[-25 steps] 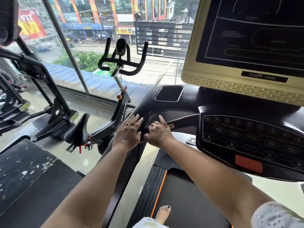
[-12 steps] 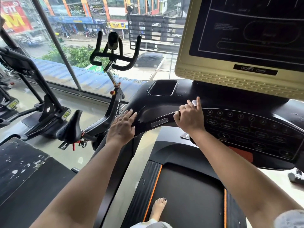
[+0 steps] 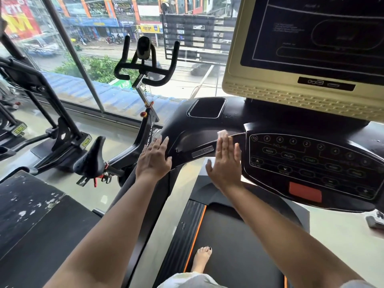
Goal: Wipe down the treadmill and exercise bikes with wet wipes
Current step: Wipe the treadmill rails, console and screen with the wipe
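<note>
I stand on a black treadmill [image 3: 207,125] with a button console [image 3: 311,163] and a large screen [image 3: 311,48] above it. My left hand [image 3: 154,161] lies flat on the left end of the black handrail. My right hand [image 3: 225,163] has straight fingers pressing a white wet wipe [image 3: 222,134] onto the handrail just left of the console; only the wipe's top edge shows past my fingertips. A black exercise bike [image 3: 143,129] stands to the left, its saddle [image 3: 91,156] near my left arm.
Another black machine frame [image 3: 52,113] stands further left by the glass wall [image 3: 87,59]. A worn black deck [image 3: 27,204] lies at lower left. My bare foot [image 3: 201,258] rests on the treadmill belt [image 3: 234,246]. A small device [image 3: 376,221] sits at the right edge.
My right hand slid right along the handrail from beside the left hand toward the console, then opened flat over the wipe. The left hand stayed on the rail's left end.
</note>
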`<act>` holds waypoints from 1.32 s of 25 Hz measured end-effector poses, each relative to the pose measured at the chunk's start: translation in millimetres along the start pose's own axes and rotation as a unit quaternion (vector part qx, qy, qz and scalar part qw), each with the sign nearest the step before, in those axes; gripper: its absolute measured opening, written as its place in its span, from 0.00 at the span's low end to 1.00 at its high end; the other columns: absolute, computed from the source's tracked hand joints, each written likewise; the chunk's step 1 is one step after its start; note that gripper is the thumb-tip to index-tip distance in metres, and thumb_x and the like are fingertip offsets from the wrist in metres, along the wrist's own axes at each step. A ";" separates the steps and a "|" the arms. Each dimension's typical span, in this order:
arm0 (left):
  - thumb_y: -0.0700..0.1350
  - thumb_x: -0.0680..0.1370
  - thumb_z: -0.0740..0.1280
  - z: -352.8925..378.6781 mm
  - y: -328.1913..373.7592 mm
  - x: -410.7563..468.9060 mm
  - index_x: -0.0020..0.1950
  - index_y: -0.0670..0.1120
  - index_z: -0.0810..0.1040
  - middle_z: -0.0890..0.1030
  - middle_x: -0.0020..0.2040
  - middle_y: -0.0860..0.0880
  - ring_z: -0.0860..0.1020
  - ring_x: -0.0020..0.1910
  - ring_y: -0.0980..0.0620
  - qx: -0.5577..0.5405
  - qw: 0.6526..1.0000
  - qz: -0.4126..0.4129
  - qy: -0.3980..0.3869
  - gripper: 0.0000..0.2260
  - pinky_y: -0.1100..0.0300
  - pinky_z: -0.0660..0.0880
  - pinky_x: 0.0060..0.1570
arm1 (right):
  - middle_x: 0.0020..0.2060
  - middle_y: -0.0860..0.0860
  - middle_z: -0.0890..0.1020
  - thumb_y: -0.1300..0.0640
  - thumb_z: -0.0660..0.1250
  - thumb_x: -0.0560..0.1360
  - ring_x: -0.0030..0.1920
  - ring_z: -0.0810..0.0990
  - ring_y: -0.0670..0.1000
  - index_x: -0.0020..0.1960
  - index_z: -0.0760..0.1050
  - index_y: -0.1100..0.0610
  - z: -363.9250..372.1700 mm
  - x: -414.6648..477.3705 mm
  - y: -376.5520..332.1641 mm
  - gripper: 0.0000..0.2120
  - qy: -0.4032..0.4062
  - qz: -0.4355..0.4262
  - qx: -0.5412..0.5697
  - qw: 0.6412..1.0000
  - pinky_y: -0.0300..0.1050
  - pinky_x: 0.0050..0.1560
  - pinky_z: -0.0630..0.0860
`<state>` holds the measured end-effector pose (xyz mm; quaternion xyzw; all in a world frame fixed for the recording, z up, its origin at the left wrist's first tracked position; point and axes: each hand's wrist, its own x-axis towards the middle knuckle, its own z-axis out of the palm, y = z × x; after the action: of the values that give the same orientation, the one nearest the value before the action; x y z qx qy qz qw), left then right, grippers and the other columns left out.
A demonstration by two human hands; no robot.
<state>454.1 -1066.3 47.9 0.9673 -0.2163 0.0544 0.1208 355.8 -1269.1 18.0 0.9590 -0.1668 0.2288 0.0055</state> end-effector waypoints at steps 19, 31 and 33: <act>0.50 0.82 0.59 1.8 -6.7 4.8 0.80 0.49 0.57 0.55 0.80 0.49 0.53 0.79 0.52 -0.022 0.999 0.024 -0.006 0.27 0.52 0.55 0.77 | 0.77 0.58 0.56 0.43 0.59 0.74 0.77 0.54 0.57 0.77 0.54 0.64 37.5 -2.3 -41.4 0.39 -0.028 -0.306 -0.036 0.951 0.51 0.75 0.50; 0.49 0.81 0.60 3.1 -9.3 8.2 0.80 0.48 0.57 0.55 0.80 0.47 0.53 0.79 0.51 -0.026 0.999 0.033 -0.010 0.27 0.55 0.52 0.77 | 0.68 0.62 0.71 0.65 0.49 0.82 0.69 0.71 0.59 0.71 0.67 0.66 53.1 7.4 -40.1 0.20 0.106 -0.365 -0.047 0.924 0.52 0.67 0.71; 0.50 0.82 0.59 1.5 -9.3 7.8 0.80 0.48 0.57 0.55 0.80 0.48 0.53 0.79 0.52 -0.024 0.999 0.030 -0.010 0.27 0.54 0.53 0.77 | 0.65 0.62 0.75 0.65 0.51 0.81 0.66 0.74 0.59 0.68 0.72 0.66 55.0 7.5 -46.5 0.19 0.107 -0.368 -0.022 0.923 0.52 0.65 0.72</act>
<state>465.2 -1061.7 45.7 0.9576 -0.2480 0.0430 0.1404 401.1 -1232.4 -24.9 0.9225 0.1943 0.3080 0.1282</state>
